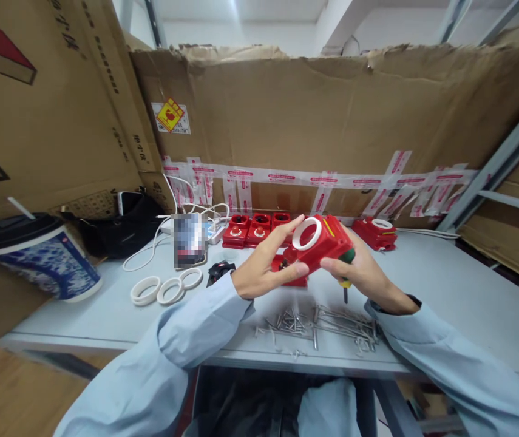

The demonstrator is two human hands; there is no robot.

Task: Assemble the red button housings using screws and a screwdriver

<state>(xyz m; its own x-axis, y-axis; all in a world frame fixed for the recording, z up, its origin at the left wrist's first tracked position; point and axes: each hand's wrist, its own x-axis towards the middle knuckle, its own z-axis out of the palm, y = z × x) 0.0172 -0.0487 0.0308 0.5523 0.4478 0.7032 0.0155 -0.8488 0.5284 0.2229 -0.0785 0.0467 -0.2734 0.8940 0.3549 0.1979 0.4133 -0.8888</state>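
My left hand (266, 262) grips the left side of a red plastic housing (325, 243) that carries a white ring (307, 233) on its face, thumb stretched along the top. My right hand (359, 270) supports the housing from the right and underneath while also holding a screwdriver (345, 290) with a green and yellow handle, tip pointing down. Another red part (292, 270) lies on the table just under my hands. A heap of long screws (318, 325) lies in front of me on the grey table (445, 291).
Several red housings (254, 229) stand in a row at the back, one more (375, 232) to the right. Three white rings (166, 288) lie at left near a small black part (220, 271). A blue paper cup (36, 255), black bag (118, 227), white cables and cardboard walls surround the table.
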